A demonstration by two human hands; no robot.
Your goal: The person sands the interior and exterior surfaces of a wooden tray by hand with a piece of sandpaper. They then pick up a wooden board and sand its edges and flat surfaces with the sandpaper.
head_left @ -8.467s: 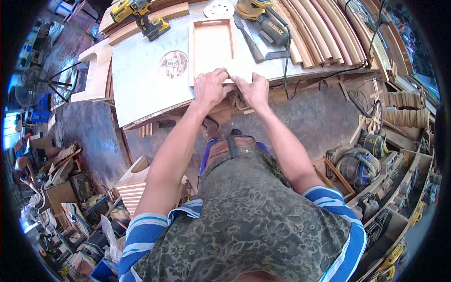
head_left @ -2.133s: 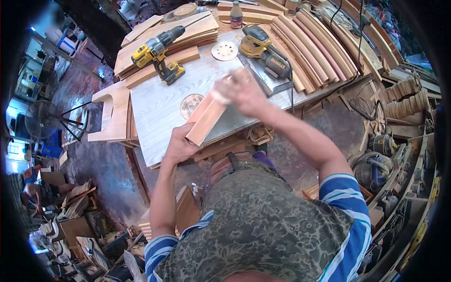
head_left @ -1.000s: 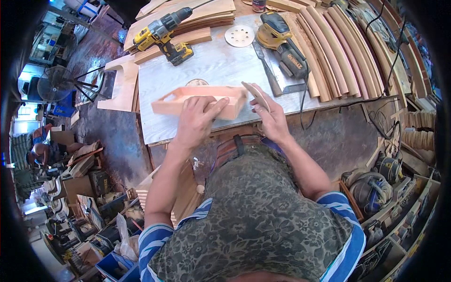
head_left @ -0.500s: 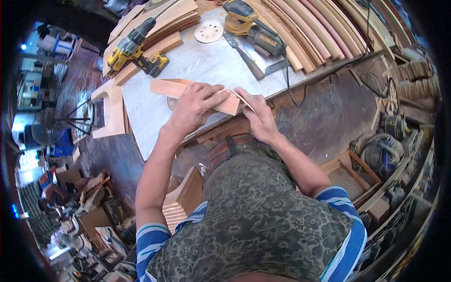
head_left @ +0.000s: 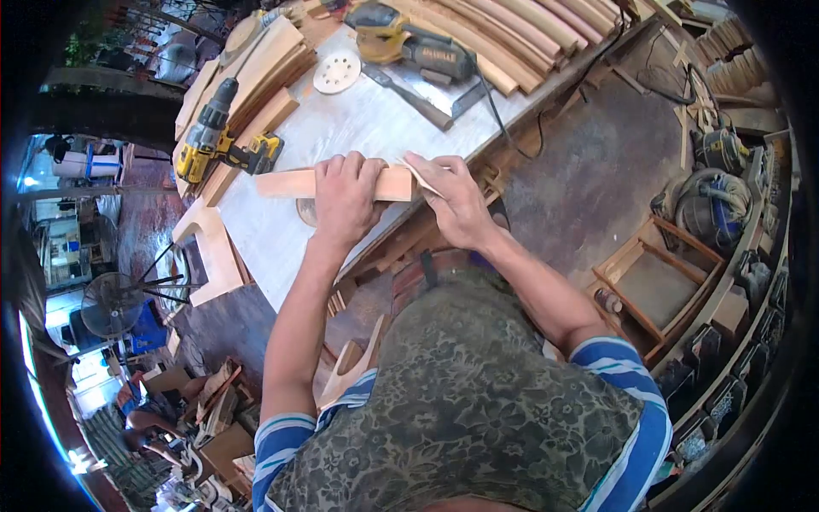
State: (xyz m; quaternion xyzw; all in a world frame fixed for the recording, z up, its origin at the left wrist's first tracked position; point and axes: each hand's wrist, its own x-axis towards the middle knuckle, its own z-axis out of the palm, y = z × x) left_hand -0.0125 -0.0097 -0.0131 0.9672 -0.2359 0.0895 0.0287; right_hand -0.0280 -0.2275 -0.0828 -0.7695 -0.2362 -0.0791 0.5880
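Observation:
My left hand [head_left: 347, 198] is wrapped over a pale wooden piece [head_left: 286, 183], which lies level above the white tabletop [head_left: 294, 141]. At the right end of that piece, my right hand [head_left: 456, 200] pinches a folded sheet of sandpaper [head_left: 419, 177] against the wood's end. The fingertips on the sheet's far side are partly hidden. Part of a round disc [head_left: 305, 212] shows beneath the wood, beside my left wrist.
A yellow cordless drill [head_left: 223, 145] lies at the left by stacked boards [head_left: 264, 64]. A perforated sanding disc [head_left: 337, 71], a yellow power sander [head_left: 384, 38] and a chisel-like tool [head_left: 409, 96] sit farther back. Curved wooden strips [head_left: 520, 38] line the far edge; a cord [head_left: 503, 128] hangs over the side.
The wooden piece has turned from a slant to nearly level. My right hand has shifted slightly left with the sandpaper, still at the wood's end. The camera view has swung a little.

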